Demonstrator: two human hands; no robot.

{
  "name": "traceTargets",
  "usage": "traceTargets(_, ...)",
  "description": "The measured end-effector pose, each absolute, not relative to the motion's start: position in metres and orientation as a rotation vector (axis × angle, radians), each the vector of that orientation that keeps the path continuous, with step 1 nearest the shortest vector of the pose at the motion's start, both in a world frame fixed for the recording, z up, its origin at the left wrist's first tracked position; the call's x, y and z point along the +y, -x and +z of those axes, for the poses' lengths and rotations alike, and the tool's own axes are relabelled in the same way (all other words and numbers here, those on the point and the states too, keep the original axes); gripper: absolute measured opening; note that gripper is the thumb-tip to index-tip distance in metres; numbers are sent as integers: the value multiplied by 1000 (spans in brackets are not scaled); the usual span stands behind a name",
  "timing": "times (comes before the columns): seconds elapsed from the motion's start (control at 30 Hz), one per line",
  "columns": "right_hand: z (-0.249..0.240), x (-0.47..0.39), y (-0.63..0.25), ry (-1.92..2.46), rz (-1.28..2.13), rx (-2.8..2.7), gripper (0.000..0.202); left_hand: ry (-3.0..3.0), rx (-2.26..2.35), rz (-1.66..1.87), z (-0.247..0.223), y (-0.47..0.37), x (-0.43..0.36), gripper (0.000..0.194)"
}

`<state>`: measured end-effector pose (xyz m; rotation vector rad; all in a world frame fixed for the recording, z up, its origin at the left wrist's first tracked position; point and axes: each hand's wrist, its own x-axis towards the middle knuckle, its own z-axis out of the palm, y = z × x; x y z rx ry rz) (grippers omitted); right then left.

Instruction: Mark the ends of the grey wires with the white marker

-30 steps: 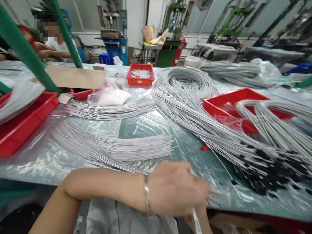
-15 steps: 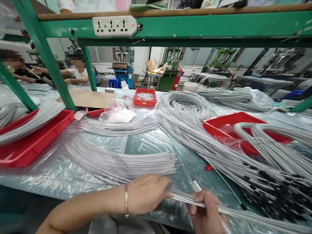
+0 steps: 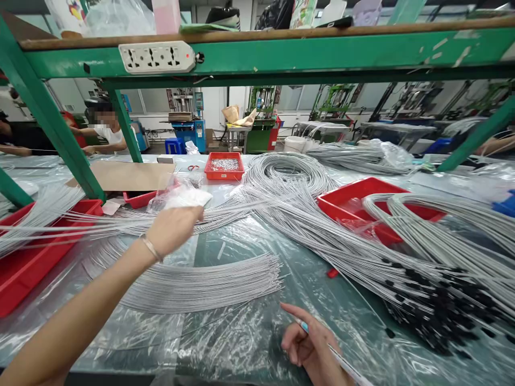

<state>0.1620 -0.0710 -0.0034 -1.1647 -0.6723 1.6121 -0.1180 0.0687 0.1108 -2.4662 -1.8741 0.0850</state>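
My left hand (image 3: 175, 229), with a bracelet at the wrist, is closed on a thin bundle of grey cables (image 3: 229, 208) that stretches to both sides above the table. Below it, a fanned row of cut grey cables (image 3: 209, 287) lies on the plastic-covered table (image 3: 225, 343). Near the front edge, my right hand (image 3: 311, 343) holds a white pen (image 3: 346, 367) between its fingers, with the index finger extended. A large coil of grey cables (image 3: 289, 171) sits behind, its strands running right to black ends (image 3: 438, 305).
A long red tray (image 3: 24, 279) stands at left, and another red tray (image 3: 362, 185) at right under cables. A small red tray (image 3: 224, 174) holds little metal parts. A green shelf frame (image 3: 281, 56) crosses above. A person (image 3: 107, 134) sits across the table.
My left hand has moved up and left, lifting the thin cable bundle off the front of the table. My right hand has let go of the cables and keeps the pen. The view has shifted.
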Motion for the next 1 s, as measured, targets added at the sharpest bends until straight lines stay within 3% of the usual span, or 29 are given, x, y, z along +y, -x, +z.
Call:
traceTargets(0.2, -12, -66, -169, 1172, 1541, -567, 45, 2352, -2035, 94, 35, 150, 162, 32)
traceTargets(0.37, -10, -66, -167, 1122, 1543, -524, 38, 2426, -2117, 33, -24, 151, 178, 32)
traceTargets(0.53, -17, -65, -174, 1119, 1559, -560, 33, 2697, -2042, 8, -21, 124, 143, 35)
traceTargets(0.73, -20, -69, -179, 1116, 1561, -622, 30, 3251, -1828, 444, -15, 90, 92, 20)
traceTargets(1.0, -11, -72, -172, 1139, 1521, -602, 27, 3358, -1857, 272, -14, 99, 85, 28)
